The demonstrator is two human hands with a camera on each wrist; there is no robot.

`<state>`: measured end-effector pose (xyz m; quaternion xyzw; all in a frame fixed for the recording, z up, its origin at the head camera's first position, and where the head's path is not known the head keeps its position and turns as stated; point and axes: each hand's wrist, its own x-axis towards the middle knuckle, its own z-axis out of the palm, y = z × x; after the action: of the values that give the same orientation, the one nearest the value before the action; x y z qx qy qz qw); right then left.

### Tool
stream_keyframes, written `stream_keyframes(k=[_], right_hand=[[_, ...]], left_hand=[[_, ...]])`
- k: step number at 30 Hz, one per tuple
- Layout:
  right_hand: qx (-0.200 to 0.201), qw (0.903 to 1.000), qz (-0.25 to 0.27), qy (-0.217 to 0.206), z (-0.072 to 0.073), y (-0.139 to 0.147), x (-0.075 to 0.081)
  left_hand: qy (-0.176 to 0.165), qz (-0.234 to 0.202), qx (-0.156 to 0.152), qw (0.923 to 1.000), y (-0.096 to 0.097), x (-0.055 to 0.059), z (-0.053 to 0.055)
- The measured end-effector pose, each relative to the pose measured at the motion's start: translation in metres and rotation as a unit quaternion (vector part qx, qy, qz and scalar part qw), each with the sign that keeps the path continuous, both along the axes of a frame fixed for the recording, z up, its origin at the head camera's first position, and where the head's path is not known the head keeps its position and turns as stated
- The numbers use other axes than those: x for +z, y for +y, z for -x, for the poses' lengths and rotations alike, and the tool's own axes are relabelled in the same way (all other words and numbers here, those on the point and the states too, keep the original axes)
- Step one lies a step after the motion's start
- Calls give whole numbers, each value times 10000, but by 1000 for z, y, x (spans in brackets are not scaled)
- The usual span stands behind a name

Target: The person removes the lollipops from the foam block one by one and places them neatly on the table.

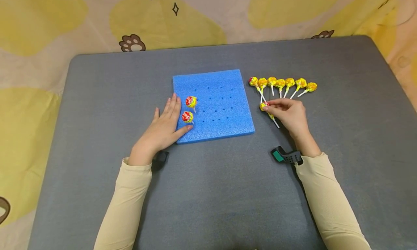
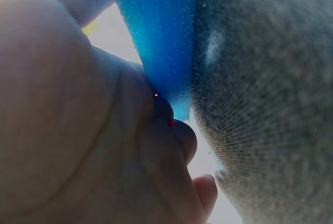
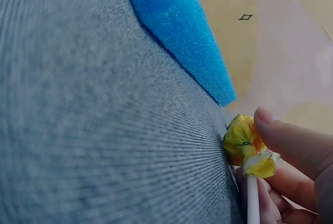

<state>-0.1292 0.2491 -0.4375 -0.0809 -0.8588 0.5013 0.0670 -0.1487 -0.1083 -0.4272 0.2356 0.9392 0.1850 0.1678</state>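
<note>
My left hand (image 1: 161,131) rests along the left edge of a blue foam board (image 1: 215,128), fingers straight and the thumb spread over its front corner. Two lollipops with red and yellow wrappers, the rear one (image 1: 190,101) and the front one (image 1: 187,117), stand in the board beside that hand. Right of the board, my right hand (image 1: 290,116) pinches a yellow-wrapped lollipop (image 3: 240,136) by its head between thumb and fingers. Its white stick (image 3: 253,203) points back toward me, and the head is close to the table in the right wrist view.
Several more lollipops (image 1: 289,82) lie in a row on the grey table (image 1: 208,192), just beyond my right hand. Rows of small holes (image 1: 215,110) dot the foam board. A patterned yellow and cream cloth (image 1: 195,21) hangs behind the table.
</note>
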Motion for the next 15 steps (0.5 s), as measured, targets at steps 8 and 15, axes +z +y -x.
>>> stream_keyframes(k=[8,15], right_hand=[[151,9985,487,-186,-2,3,4],[323,9916,1252,-1,-3,7,4]], left_hand=[[-21,41,1,10000,0,1,0],[-5,30,11,10000,0,1,0]])
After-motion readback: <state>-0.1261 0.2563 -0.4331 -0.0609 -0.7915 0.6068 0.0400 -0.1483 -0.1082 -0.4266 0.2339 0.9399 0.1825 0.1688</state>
